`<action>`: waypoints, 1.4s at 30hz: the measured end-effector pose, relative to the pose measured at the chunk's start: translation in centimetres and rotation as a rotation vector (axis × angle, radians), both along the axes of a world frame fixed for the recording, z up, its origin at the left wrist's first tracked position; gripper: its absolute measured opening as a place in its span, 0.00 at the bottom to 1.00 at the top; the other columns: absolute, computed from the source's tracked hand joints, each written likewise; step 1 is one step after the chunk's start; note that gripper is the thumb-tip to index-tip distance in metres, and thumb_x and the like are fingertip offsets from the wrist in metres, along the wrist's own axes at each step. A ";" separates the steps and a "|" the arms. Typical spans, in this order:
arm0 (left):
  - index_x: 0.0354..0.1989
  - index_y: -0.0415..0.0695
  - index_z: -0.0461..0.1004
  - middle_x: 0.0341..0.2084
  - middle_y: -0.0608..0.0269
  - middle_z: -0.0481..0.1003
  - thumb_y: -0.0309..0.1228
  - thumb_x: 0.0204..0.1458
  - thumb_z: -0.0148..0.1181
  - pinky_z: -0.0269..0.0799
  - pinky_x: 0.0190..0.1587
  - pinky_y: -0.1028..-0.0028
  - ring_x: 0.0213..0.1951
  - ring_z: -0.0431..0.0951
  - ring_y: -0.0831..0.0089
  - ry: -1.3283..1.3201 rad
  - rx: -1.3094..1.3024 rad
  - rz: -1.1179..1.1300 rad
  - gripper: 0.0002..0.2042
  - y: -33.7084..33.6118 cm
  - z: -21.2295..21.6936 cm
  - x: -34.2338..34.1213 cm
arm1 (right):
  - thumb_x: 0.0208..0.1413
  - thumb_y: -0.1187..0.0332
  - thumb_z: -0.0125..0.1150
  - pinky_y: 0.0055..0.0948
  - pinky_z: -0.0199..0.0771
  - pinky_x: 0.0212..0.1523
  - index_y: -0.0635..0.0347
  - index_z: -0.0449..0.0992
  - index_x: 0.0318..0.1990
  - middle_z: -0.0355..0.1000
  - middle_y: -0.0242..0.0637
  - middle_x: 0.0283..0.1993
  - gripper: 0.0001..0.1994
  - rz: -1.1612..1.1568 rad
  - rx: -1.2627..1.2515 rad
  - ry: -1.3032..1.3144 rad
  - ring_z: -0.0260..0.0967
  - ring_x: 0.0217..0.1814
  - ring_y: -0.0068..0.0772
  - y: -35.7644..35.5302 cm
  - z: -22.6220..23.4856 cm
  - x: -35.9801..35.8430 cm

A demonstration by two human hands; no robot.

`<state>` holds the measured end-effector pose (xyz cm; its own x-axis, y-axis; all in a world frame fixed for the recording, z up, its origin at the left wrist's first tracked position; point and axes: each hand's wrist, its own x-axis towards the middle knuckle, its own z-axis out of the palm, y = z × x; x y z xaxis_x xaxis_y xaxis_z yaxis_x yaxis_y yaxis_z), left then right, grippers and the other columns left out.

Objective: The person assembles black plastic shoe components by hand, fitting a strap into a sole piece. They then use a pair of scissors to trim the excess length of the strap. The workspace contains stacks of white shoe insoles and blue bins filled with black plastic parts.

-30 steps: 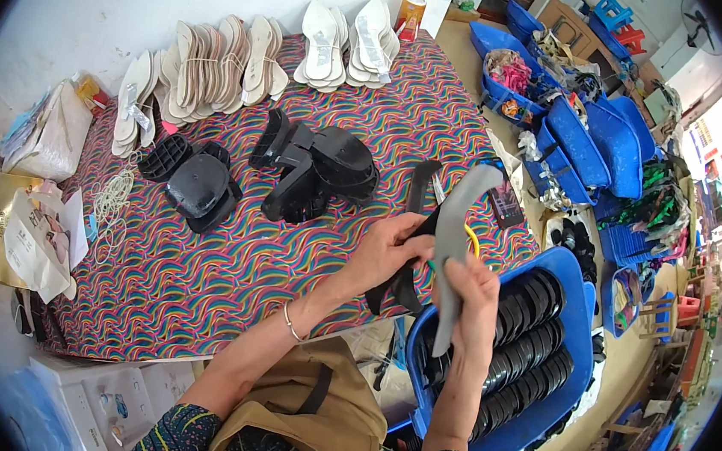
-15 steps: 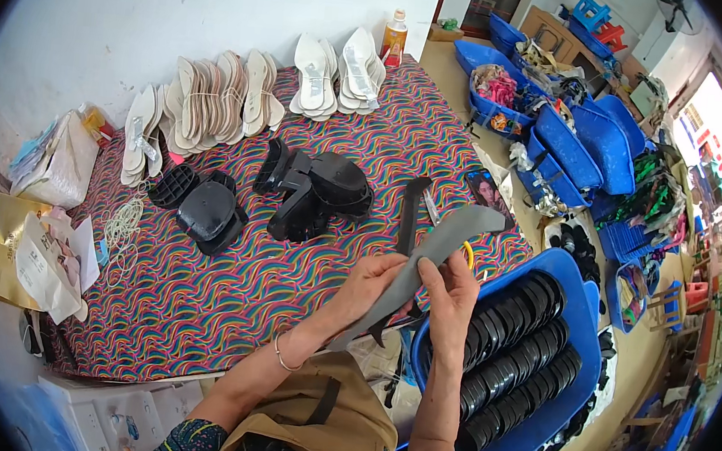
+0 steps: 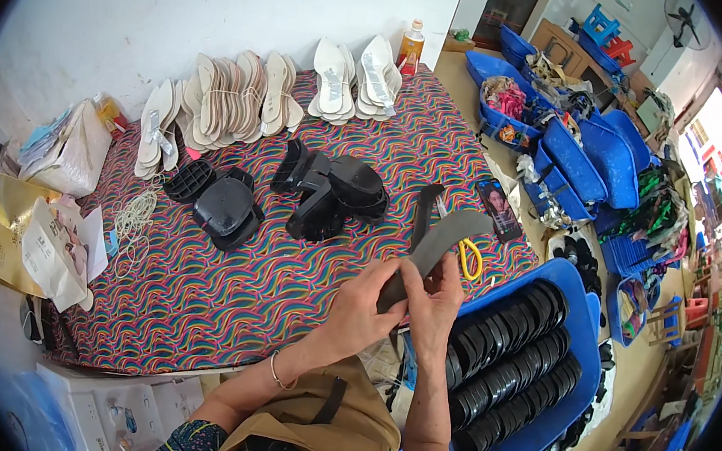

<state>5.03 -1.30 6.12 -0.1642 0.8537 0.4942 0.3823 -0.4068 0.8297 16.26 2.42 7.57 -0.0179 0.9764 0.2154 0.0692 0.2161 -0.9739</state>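
Note:
Both hands hold a curved grey strip of thin, flexible material (image 3: pixel 453 230) above the table's near right part. My left hand (image 3: pixel 362 307) grips its lower part, fingers closed round it. My right hand (image 3: pixel 431 305) pinches it close beside the left, thumb on the near face. The strip's far end arches up and to the right. Just beyond lies a dark strip (image 3: pixel 422 222) on the cloth. Yellow-handled scissors (image 3: pixel 472 261) lie right of the hands, and a phone with a lit screen (image 3: pixel 500 210) sits farther back.
A blue tub (image 3: pixel 522 446) at the right holds rows of black curved pieces. Black moulded shoe parts (image 3: pixel 229 211) sit mid-table on the patterned cloth (image 3: pixel 224 317). Tied insole bundles (image 3: pixel 226 102) and a bottle (image 3: pixel 411 48) stand along the wall. Twine (image 3: pixel 131 227) and bags (image 3: pixel 12 238) are left.
The grey strip has turned: its lower end, earlier stretched toward my left forearm, is now drawn up between my hands. My hands have come closer together. The view has shifted slightly.

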 end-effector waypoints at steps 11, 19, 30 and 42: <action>0.48 0.34 0.73 0.35 0.59 0.77 0.23 0.53 0.65 0.76 0.38 0.78 0.35 0.78 0.78 -0.678 -0.603 -0.454 0.14 -0.3 -0.3 -6.2 | 0.57 0.72 0.67 0.17 0.71 0.36 0.67 0.72 0.57 0.77 0.31 0.44 0.21 0.461 -0.314 0.336 0.72 0.40 0.16 -0.4 -2.1 2.7; 0.60 0.37 0.65 0.38 0.60 0.76 0.23 0.53 0.64 0.76 0.42 0.75 0.40 0.79 0.75 -0.673 -0.347 -0.459 0.25 -0.8 -0.1 -3.0 | 0.58 0.72 0.65 0.15 0.62 0.22 0.64 0.72 0.51 0.75 0.28 0.33 0.15 0.269 -0.300 0.404 0.65 0.24 0.13 -0.9 -2.2 0.3; 0.57 0.35 0.73 0.38 0.63 0.78 0.29 0.60 0.55 0.74 0.36 0.76 0.34 0.78 0.77 -0.458 -0.494 -0.405 0.18 -0.7 -1.6 -6.1 | 0.63 0.70 0.56 0.24 0.67 0.25 0.66 0.75 0.49 0.72 0.36 0.24 0.11 0.406 -0.018 -0.473 0.70 0.23 0.21 -0.8 -1.7 3.4; 0.34 0.42 0.70 0.18 0.55 0.73 0.43 0.53 0.66 0.66 0.24 0.61 0.22 0.76 0.57 0.274 -0.291 -0.125 0.17 -2.2 1.2 -4.6 | 0.58 0.75 0.61 0.38 0.70 0.26 0.62 0.75 0.39 0.70 0.49 0.23 0.03 0.199 0.311 -0.576 0.73 0.24 0.47 -3.1 -3.8 1.4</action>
<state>0.45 -3.45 7.28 0.0538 0.9692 0.2404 0.5671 -0.2278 0.7915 17.61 -0.68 3.75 -0.3868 0.8366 0.3880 0.4875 0.5426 -0.6841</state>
